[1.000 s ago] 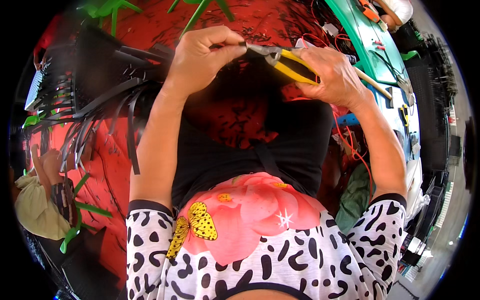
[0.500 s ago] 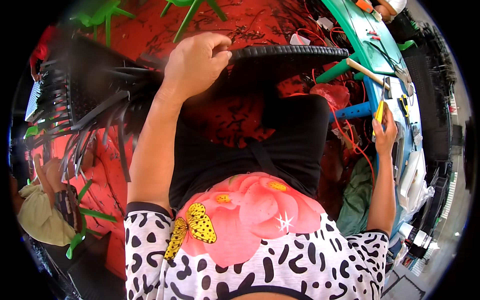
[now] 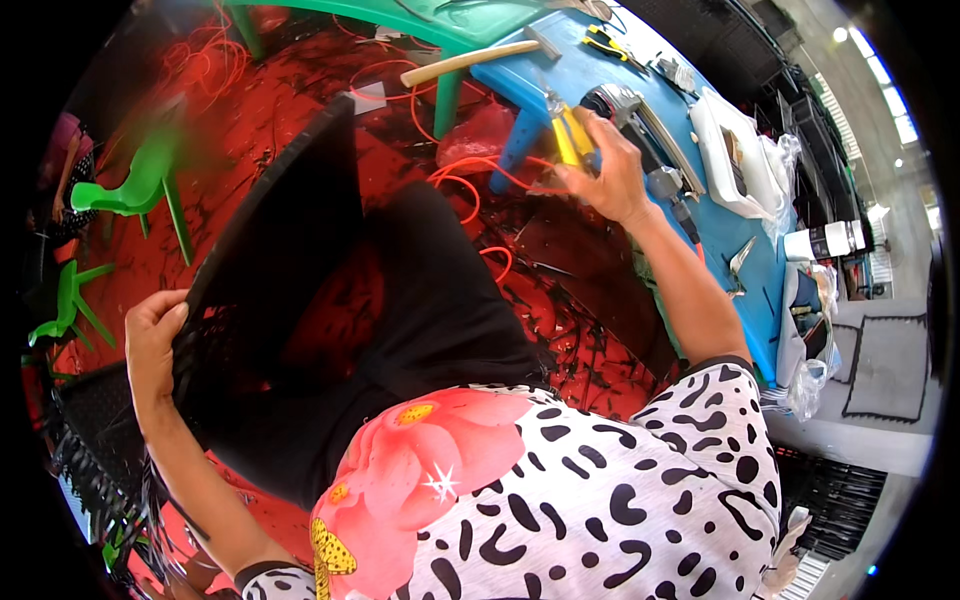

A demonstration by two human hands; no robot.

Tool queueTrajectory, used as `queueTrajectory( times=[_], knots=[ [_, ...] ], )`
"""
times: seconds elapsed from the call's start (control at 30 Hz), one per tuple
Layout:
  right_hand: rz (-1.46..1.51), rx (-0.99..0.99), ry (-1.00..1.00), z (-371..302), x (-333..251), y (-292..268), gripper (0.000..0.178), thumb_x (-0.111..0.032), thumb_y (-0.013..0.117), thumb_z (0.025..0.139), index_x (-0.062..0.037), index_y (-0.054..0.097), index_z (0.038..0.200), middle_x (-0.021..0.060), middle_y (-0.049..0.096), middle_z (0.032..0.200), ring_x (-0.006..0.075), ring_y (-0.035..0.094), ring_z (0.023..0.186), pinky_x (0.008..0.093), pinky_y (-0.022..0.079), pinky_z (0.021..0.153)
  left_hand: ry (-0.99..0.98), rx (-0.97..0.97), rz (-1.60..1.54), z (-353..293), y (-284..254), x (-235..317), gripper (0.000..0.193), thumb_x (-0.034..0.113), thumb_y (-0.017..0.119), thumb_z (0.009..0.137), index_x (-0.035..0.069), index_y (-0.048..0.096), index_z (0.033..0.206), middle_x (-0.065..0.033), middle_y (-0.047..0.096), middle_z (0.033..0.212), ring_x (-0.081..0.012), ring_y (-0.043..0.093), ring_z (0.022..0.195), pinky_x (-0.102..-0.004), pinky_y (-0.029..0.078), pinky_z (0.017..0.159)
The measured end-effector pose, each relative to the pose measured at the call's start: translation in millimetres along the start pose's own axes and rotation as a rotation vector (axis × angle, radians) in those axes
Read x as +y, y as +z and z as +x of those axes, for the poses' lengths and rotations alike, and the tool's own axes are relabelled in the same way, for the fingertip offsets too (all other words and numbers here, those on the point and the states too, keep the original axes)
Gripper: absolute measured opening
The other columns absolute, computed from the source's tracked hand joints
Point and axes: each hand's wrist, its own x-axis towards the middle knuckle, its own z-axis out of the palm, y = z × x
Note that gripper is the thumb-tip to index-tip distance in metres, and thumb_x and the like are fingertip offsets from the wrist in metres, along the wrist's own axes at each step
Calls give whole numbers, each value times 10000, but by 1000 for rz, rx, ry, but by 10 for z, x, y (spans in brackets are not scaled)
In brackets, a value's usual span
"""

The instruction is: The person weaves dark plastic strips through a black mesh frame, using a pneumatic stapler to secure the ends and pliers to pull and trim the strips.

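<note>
With fingers and thumb, my left hand (image 3: 155,335) grips the edge of a black woven panel (image 3: 270,200) that slants up over my legs. Its lower side trails dark strips near my left forearm. My right hand (image 3: 612,170) is closed round the yellow handles of a pair of pliers (image 3: 568,138), metal jaws pointing up and away from me. That hand is over the near left edge of a blue table (image 3: 735,270). Just beyond the pliers, a wooden-handled hammer (image 3: 470,62) lies across the table's corner.
On the blue table are a power tool (image 3: 640,125), a white foam tray (image 3: 735,150), yellow-black pliers (image 3: 610,42) and scissors (image 3: 740,255). A green table (image 3: 440,18) adjoins it. Orange cord (image 3: 470,190) loops beside my knee. Green chairs (image 3: 140,180) stand left on the scrap-strewn red floor.
The view has swung toward the right. My left hand still grips the panel's edge, and the panel now slants upward. The pliers, still in my right hand, are nearer the middle of the view.
</note>
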Motion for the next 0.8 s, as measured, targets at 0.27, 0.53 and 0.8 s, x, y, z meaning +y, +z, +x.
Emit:
queueTrajectory(
  times=[0.27, 0.53, 0.8],
  knots=[
    [-329, 169, 396, -66, 1663, -340, 573, -495, 617, 784, -85, 569, 1181, 179, 637, 1010, 337, 617, 883, 417, 471, 762, 123, 28, 342, 20, -64, -50, 313, 247, 577, 754, -37, 629, 873, -12, 602, 757, -100, 532, 745, -246, 409, 682],
    [-767, -389, 870, -41, 3160, -733, 850, -744, 357, 773, -94, 478, 1306, 226, 545, 1213, 382, 476, 1172, 461, 362, 970, -54, 32, 38, -143, -45, 52, 197, 80, 628, 771, -45, 660, 919, -28, 643, 791, -73, 562, 731, -213, 442, 711],
    [-674, -492, 873, -231, 4281, -547, 816, -727, 282, 812, -97, 505, 1281, 215, 552, 1206, 365, 477, 1176, 450, 331, 989, -119, -13, 44, -44, -93, 47, 175, 81, 652, 759, -14, 675, 905, -16, 652, 789, -72, 575, 737, -213, 446, 714]
  ],
)
